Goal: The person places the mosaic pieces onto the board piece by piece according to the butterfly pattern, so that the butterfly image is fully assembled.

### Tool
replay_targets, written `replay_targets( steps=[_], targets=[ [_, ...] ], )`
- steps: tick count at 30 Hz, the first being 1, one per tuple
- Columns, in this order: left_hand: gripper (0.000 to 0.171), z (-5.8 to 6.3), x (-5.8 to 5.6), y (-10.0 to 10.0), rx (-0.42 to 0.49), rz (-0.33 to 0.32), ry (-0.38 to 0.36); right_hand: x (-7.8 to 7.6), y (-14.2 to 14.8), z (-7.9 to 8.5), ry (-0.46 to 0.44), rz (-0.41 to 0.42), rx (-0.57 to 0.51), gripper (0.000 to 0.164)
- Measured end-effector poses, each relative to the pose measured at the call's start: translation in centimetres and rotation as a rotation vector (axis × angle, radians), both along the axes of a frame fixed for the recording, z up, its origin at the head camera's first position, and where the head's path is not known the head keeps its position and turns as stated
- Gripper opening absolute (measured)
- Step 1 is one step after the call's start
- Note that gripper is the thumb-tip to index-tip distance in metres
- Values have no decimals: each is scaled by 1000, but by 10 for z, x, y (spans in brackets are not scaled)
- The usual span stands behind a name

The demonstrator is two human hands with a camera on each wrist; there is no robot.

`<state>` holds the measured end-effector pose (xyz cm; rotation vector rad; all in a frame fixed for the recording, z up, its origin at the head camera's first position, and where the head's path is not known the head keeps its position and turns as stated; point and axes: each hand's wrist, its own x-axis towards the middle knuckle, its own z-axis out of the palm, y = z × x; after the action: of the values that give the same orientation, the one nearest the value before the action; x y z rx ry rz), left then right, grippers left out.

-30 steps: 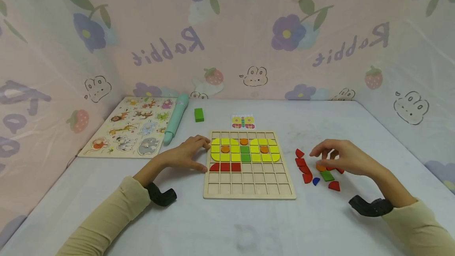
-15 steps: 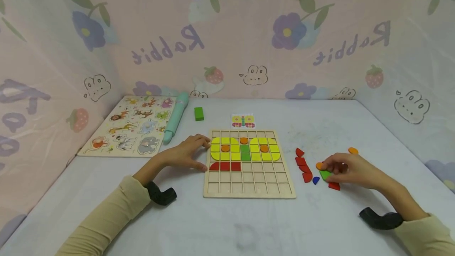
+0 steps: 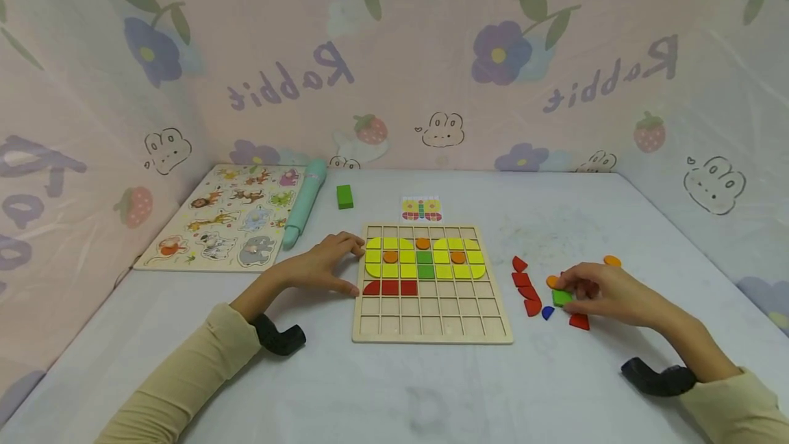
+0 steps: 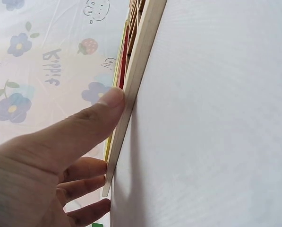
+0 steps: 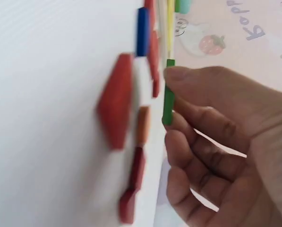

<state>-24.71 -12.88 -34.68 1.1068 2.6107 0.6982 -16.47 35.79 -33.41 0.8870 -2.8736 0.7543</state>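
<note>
Between thumb and fingers my right hand pinches a green square tile, lifted just off the table in the right wrist view. Around it lie an orange round tile, a blue tile and several red tiles. My left hand touches the left edge of a wooden grid board, its thumb and fingertips against the side. The board bears yellow tiles, green tiles, orange discs and a row of red tiles.
Behind the board lies a small card with a butterfly pattern. A green block sits to its left. Further left are an animal puzzle board and a teal pen-shaped object. Another orange tile lies beyond my right hand.
My right hand has come down over the loose pieces and now pinches the green tile. An orange tile has come into sight beyond that hand. My left hand has stayed at the board.
</note>
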Motion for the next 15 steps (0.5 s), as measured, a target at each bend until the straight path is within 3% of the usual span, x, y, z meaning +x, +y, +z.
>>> replay_targets(
  steps=[6,15],
  targets=[
    [62,-1,-1,0,-1,-8,2,-10,-30,12,94,-4,-9,30],
    [63,2,2,0,12,-5,7,-27,-122,22,-21,-31,-100,27]
  ],
)
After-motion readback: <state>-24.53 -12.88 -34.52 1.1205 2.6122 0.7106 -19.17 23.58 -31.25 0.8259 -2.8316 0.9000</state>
